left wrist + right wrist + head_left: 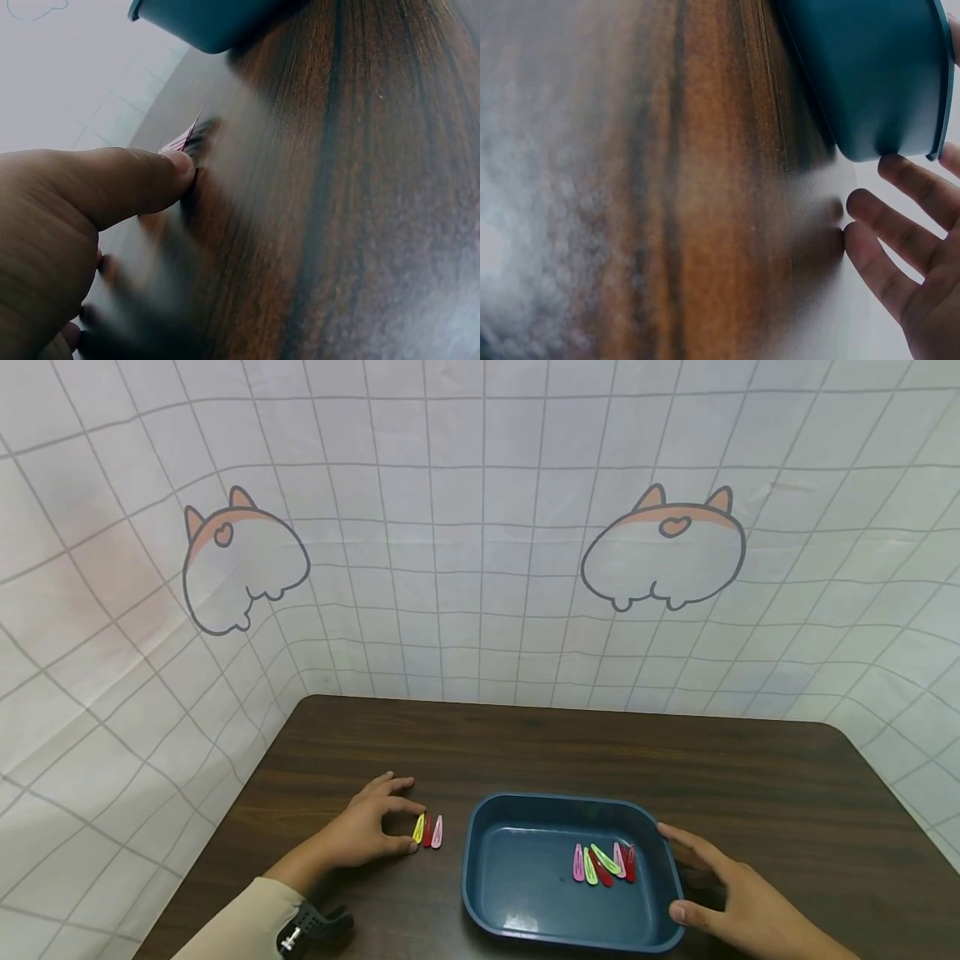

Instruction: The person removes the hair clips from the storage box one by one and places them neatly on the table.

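At the left of the tray, my left hand pinches a yellow hair clip between thumb and index finger, one at each end. Right beside it on the table lie a red hair clip and a pink hair clip. In the left wrist view the thumb hides most of the clips. My right hand rests at the right side of the blue tray, thumb and index finger on its rim. The right wrist view shows the other fingers spread, one touching the outer wall.
Several hair clips in pink, yellow-green and red lie in the right half of the tray. The dark wooden table ends at a white checked curtain with cartoon animal prints. A black watch is on the left wrist.
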Motion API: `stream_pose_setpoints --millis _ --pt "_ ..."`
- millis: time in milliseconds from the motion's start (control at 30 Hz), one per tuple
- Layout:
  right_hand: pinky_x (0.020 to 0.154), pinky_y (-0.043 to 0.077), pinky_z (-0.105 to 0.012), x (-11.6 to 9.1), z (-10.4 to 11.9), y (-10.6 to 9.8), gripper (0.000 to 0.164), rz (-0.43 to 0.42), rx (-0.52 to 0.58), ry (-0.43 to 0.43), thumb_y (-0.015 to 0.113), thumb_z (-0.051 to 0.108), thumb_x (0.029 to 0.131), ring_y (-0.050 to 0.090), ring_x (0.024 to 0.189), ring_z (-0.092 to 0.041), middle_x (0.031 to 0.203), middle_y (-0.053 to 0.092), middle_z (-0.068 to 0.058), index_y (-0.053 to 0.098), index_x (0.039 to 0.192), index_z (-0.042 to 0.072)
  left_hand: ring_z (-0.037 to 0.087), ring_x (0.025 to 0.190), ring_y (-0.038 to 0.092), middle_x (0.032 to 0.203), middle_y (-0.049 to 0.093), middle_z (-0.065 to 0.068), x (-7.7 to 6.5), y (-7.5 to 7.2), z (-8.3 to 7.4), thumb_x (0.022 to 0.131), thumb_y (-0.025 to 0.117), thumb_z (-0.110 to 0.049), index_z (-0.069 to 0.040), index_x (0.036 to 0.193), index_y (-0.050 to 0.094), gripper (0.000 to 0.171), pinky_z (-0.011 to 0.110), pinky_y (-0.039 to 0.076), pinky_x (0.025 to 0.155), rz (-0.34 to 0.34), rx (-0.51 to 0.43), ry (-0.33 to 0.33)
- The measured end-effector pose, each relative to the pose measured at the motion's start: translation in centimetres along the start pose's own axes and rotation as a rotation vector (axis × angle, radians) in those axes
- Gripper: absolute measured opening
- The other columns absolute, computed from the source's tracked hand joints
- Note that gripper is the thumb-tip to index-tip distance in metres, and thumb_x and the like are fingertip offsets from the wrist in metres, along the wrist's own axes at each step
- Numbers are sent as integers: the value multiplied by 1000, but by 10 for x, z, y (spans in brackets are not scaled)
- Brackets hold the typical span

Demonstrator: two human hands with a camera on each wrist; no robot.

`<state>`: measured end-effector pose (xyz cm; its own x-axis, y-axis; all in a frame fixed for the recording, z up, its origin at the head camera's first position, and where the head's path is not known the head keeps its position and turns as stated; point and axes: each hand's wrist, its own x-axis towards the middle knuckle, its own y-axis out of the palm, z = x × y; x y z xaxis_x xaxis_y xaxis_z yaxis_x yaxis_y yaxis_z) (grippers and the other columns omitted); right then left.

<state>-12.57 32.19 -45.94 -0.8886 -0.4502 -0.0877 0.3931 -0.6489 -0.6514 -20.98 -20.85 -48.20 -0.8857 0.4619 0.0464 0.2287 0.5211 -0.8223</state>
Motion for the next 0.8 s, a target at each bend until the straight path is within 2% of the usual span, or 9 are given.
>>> stream_pose_setpoints --millis 267,533,800 --pt "85 54 -62 0 -1 0 84 11 21 2 74 33 96 55 126 -49 144 55 -23 24 163 24 49 149 20 155 45 13 1 0 -3 81 88 -32 -24 123 75 45 76 16 111 11 8 -5" --pt "85 49 -71 0 0 0 84 -1 1 2 74 33 96 54 125 -52 143 55 -25 25 163 24 47 150 17 156 44 12 0 -3 -3 81 88 -37 -23 134 69 58 77 16 110 31 -15 -16" --pt "85 44 -77 1 2 0 84 -10 -9 21 75 35 95 52 127 -53 144 54 -25 26 162 26 47 150 19 156 45 13 0 -11 -9 80 88 -38 -20 138 65 65 74 19 111 46 -47 -5"
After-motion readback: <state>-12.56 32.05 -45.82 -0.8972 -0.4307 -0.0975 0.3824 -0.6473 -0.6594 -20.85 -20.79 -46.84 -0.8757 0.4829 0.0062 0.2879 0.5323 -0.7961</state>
